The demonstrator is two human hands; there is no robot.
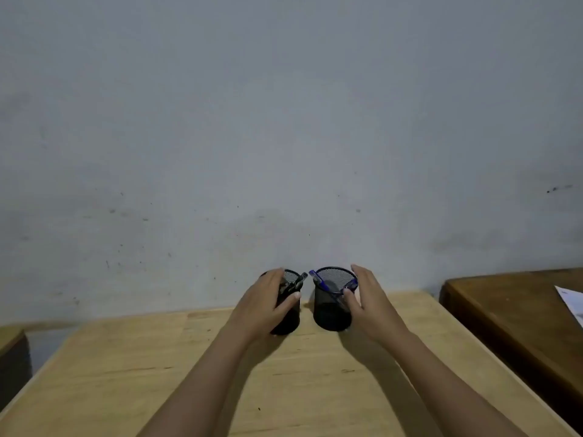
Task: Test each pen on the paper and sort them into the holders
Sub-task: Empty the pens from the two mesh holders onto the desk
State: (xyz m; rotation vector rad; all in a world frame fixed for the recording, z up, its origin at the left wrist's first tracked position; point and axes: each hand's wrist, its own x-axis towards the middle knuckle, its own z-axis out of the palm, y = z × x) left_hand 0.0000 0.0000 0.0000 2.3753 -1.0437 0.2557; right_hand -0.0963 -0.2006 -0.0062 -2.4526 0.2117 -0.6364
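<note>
Two black mesh pen holders stand side by side at the far edge of a light wooden table (pixel 189 373), near the wall. My left hand (pixel 265 302) wraps around the left holder (pixel 290 320), which has dark and silver pens (pixel 295 283) sticking out of it. The right holder (pixel 329 310) contains blue pens (pixel 318 279). My right hand (pixel 367 302) rests against its right side, thumb on the front wall. No paper lies on this table within view.
A grey, stained wall (pixel 284 137) rises directly behind the holders. A darker wooden table (pixel 504 316) stands to the right with a white sheet (pixel 572 302) at the frame edge. A dark object (pixel 12 357) sits at the far left.
</note>
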